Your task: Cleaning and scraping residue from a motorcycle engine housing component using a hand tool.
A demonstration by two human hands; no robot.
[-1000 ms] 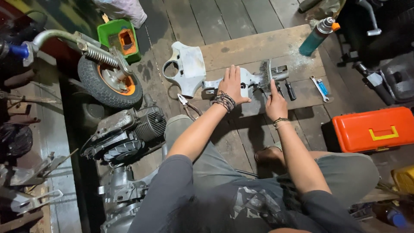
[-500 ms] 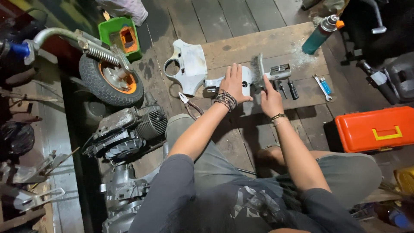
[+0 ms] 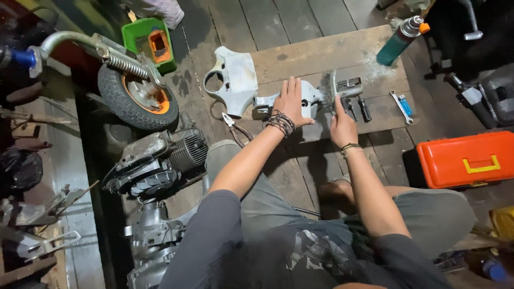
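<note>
Pressing flat with fingers spread, the left hand pins a pale grey metal part to the wooden board. Just right of that part, the right hand is closed around a slim upright tool, probably a file. Judging by this hold, the tool could skid off the part's edge toward the left fingers, since only palm pressure keeps the part from shifting.

Left hand partly hides grey part.
</note>
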